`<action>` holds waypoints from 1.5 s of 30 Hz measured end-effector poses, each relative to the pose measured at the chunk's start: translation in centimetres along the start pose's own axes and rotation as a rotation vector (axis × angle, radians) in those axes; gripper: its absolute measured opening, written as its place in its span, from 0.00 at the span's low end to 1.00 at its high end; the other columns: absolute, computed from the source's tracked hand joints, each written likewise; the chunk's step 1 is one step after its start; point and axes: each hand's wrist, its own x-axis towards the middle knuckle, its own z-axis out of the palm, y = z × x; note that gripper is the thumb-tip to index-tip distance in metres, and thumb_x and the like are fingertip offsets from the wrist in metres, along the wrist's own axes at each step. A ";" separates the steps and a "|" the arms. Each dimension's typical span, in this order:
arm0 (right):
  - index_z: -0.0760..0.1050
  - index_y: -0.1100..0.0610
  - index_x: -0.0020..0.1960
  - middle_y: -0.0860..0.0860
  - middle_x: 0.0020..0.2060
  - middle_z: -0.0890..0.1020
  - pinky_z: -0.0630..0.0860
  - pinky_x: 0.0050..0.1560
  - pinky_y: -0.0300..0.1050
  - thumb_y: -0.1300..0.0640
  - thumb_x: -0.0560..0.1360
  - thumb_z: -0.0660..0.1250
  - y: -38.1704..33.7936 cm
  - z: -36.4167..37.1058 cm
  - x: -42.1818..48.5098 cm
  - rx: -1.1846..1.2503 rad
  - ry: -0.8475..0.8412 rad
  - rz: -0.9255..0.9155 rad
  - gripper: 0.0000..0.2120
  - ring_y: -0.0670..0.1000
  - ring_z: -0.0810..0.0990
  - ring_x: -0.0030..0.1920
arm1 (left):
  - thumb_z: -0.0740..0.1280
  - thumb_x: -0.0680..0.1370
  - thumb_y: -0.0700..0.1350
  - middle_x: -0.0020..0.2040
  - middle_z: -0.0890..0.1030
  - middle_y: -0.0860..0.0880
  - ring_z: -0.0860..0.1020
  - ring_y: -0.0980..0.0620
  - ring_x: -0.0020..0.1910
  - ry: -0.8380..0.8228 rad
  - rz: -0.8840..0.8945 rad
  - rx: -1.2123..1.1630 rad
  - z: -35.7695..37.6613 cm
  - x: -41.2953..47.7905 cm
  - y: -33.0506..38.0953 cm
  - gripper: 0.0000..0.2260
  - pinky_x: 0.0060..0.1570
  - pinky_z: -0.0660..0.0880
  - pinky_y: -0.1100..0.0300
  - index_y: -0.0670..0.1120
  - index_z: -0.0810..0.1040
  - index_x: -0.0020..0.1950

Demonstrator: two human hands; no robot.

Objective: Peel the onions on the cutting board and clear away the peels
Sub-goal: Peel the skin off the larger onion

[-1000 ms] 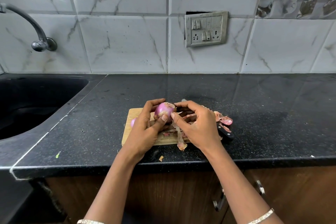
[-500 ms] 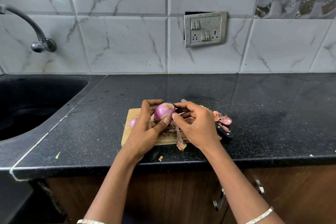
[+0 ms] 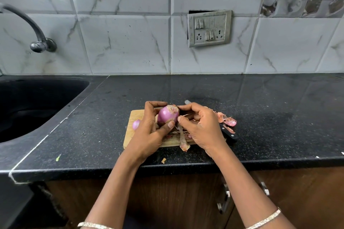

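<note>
Black granite counter [image 3: 270, 117]: open room to right, sink [image 3: 37, 102] at left, front edge under forearms. Wooden cutting board [image 3: 138, 114] near that edge. Left hand [image 3: 149, 134] grips onion [image 3: 167, 115] above board, fingers curled round. Right hand [image 3: 202, 130] pinches its right side. Onion glossy purple, papery scraps on top. Peels [image 3: 226, 119] off board's right edge, beside knife [image 3: 229, 134].

Single wide-angle head view: looks forward, down at cutting board [image 3: 138, 115] from near, facing tiled wall [image 3: 121, 42].

Knife [image 3: 228, 133] mostly behind right hand [image 3: 202, 126]; second onion [image 3: 135, 124] half-hidden by left hand [image 3: 149, 135]; tap [image 3: 37, 30] cut off left.
</note>
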 end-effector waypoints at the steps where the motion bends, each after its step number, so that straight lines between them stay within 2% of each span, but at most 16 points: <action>1: 0.83 0.57 0.52 0.47 0.42 0.86 0.77 0.41 0.33 0.66 0.72 0.73 0.0 0.0 0.0 0.003 -0.002 0.001 0.11 0.41 0.84 0.41 | 0.70 0.78 0.39 0.64 0.77 0.47 0.83 0.43 0.57 -0.001 0.003 0.007 0.0 0.0 -0.1 0.18 0.53 0.80 0.59 0.50 0.67 0.62; 5: 0.84 0.57 0.52 0.47 0.43 0.87 0.79 0.45 0.35 0.67 0.71 0.72 0.1 0.0 0.0 0.008 -0.005 0.002 0.11 0.42 0.85 0.43 | 0.69 0.79 0.35 0.64 0.76 0.48 0.82 0.42 0.60 -0.005 0.021 0.047 -0.2 0.2 -0.5 0.18 0.56 0.80 0.57 0.51 0.66 0.62; 8: 0.84 0.58 0.52 0.47 0.43 0.87 0.79 0.46 0.35 0.68 0.71 0.71 0.2 0.0 0.1 -0.026 0.025 -0.022 0.11 0.43 0.85 0.44 | 0.70 0.78 0.37 0.63 0.75 0.47 0.82 0.42 0.59 -0.001 0.018 0.037 -0.1 0.2 -0.4 0.19 0.57 0.81 0.55 0.51 0.66 0.62; 14: 0.84 0.57 0.49 0.48 0.41 0.87 0.80 0.45 0.37 0.66 0.73 0.73 0.2 0.0 0.0 -0.010 0.081 -0.016 0.08 0.45 0.85 0.43 | 0.69 0.79 0.38 0.61 0.74 0.50 0.83 0.52 0.56 0.034 0.042 0.030 0.1 0.1 -0.2 0.18 0.52 0.81 0.61 0.49 0.65 0.62; 17: 0.84 0.57 0.47 0.48 0.39 0.86 0.81 0.44 0.38 0.61 0.72 0.76 0.1 0.0 -0.1 -0.051 0.093 -0.028 0.04 0.44 0.85 0.41 | 0.70 0.79 0.38 0.62 0.74 0.50 0.81 0.51 0.59 0.057 0.065 0.092 0.0 0.2 -0.4 0.19 0.56 0.81 0.57 0.50 0.65 0.62; 21: 0.85 0.57 0.45 0.47 0.37 0.86 0.81 0.43 0.39 0.62 0.72 0.75 -0.1 0.2 -0.3 -0.129 0.105 -0.063 0.03 0.44 0.85 0.38 | 0.71 0.78 0.40 0.63 0.73 0.49 0.80 0.46 0.62 0.067 0.076 0.149 -0.2 0.3 -0.6 0.20 0.60 0.80 0.50 0.52 0.65 0.62; 24: 0.85 0.57 0.44 0.47 0.37 0.86 0.82 0.47 0.46 0.64 0.72 0.74 -0.1 0.1 -0.2 -0.160 0.135 -0.076 0.03 0.44 0.85 0.39 | 0.70 0.79 0.38 0.62 0.73 0.50 0.82 0.46 0.60 0.052 0.058 0.111 -0.1 0.2 -0.3 0.19 0.59 0.81 0.53 0.50 0.64 0.63; 28: 0.84 0.56 0.43 0.48 0.35 0.86 0.80 0.60 0.57 0.63 0.72 0.73 0.0 0.2 -0.2 -0.160 0.140 -0.066 0.03 0.45 0.84 0.38 | 0.69 0.79 0.37 0.62 0.75 0.52 0.84 0.52 0.54 0.048 0.024 0.021 0.2 0.1 0.0 0.21 0.53 0.81 0.61 0.46 0.64 0.67; 30: 0.83 0.55 0.43 0.47 0.34 0.85 0.79 0.60 0.55 0.63 0.73 0.73 0.0 0.2 -0.2 -0.166 0.139 -0.065 0.04 0.44 0.83 0.37 | 0.68 0.80 0.37 0.62 0.77 0.53 0.85 0.53 0.51 0.053 -0.011 -0.002 0.2 0.0 0.0 0.20 0.50 0.81 0.62 0.47 0.65 0.70; 34: 0.81 0.54 0.43 0.46 0.34 0.83 0.79 0.51 0.43 0.61 0.73 0.72 0.3 0.1 0.0 -0.195 0.156 -0.048 0.04 0.41 0.81 0.39 | 0.64 0.83 0.41 0.61 0.80 0.48 0.85 0.49 0.54 0.058 -0.064 -0.016 0.1 0.2 -0.5 0.15 0.55 0.82 0.53 0.48 0.69 0.69; 39: 0.81 0.55 0.43 0.45 0.34 0.82 0.73 0.39 0.30 0.61 0.74 0.71 0.5 0.1 0.1 -0.237 0.167 -0.023 0.03 0.41 0.80 0.37 | 0.62 0.84 0.42 0.60 0.80 0.44 0.85 0.49 0.50 0.040 -0.068 -0.001 0.1 0.1 -0.5 0.12 0.48 0.82 0.58 0.46 0.71 0.67; 43: 0.79 0.53 0.43 0.44 0.34 0.81 0.70 0.36 0.28 0.61 0.74 0.70 0.6 0.2 0.2 -0.278 0.184 -0.007 0.04 0.42 0.79 0.36 | 0.61 0.84 0.43 0.56 0.82 0.41 0.84 0.48 0.43 0.020 -0.081 -0.004 0.0 0.2 -0.5 0.10 0.44 0.82 0.59 0.45 0.73 0.66; 45: 0.79 0.56 0.44 0.47 0.37 0.82 0.71 0.37 0.30 0.61 0.76 0.69 0.6 0.1 0.2 -0.302 0.197 0.011 0.02 0.42 0.80 0.37 | 0.60 0.84 0.45 0.51 0.83 0.41 0.84 0.48 0.41 0.024 -0.075 -0.008 0.0 0.2 -0.5 0.11 0.42 0.82 0.60 0.44 0.74 0.65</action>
